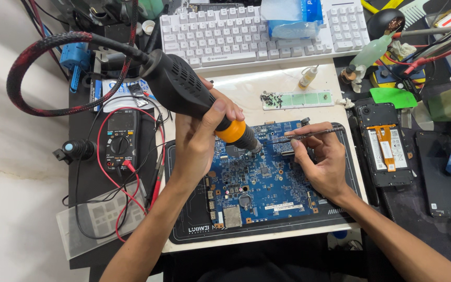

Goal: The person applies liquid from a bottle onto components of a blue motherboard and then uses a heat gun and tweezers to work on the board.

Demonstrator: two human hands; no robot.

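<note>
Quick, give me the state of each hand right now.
Left hand: closed around the hot air gun, nozzle over the blue circuit board.
Right hand: fingers pinching tweezers over the board.

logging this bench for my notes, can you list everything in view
blue circuit board: 1, blue, on black work mat
black hot air handle with orange collar: 1, in left hand, nozzle over board
thin metal tweezers: 1, silver, in right hand, tips at board
black multimeter with red leads: 1, left of mat
white keyboard: 1, top
opened black phone: 1, right of mat
green plastic bottle: 1, top right
small dropper bottle: 1, clear, above board
left hand: grips handle
right hand: grips tweezers
</note>
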